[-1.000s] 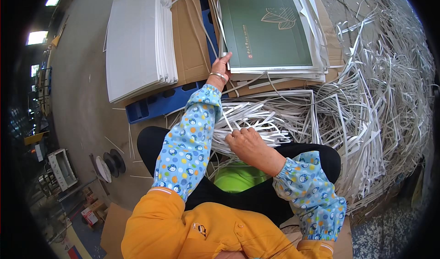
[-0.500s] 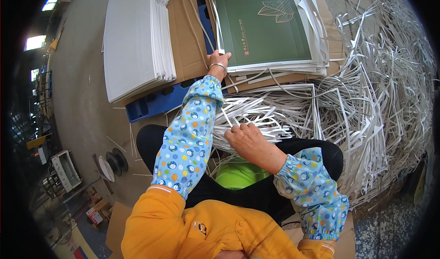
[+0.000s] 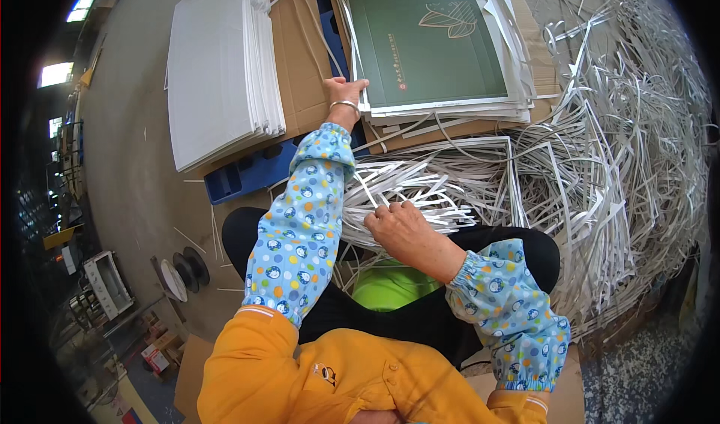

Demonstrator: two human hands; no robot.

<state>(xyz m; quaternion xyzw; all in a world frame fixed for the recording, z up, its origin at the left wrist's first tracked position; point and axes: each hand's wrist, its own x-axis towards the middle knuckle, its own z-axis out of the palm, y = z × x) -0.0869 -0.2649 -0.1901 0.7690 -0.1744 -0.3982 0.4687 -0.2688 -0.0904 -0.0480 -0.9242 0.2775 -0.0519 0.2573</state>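
Note:
My left hand (image 3: 346,94) reaches forward and grips the near left corner of a stack of dark green printed sheets (image 3: 427,38) with white edges. My right hand (image 3: 400,224) is closed on a bunch of thin white paper strips (image 3: 409,188) lying over my lap. Both forearms wear blue spotted sleeve covers, and a bracelet sits on the left wrist.
A big tangle of white trim strips (image 3: 615,161) fills the right side. A stack of plain white sheets (image 3: 217,64) lies at the left on brown cardboard (image 3: 300,56) over a blue pallet (image 3: 247,176). Reels and small boxes sit on the floor at lower left (image 3: 176,274).
My left hand has slid a little along the green stack's corner edge. My right hand has tightened on the white strips; the view has tilted slightly.

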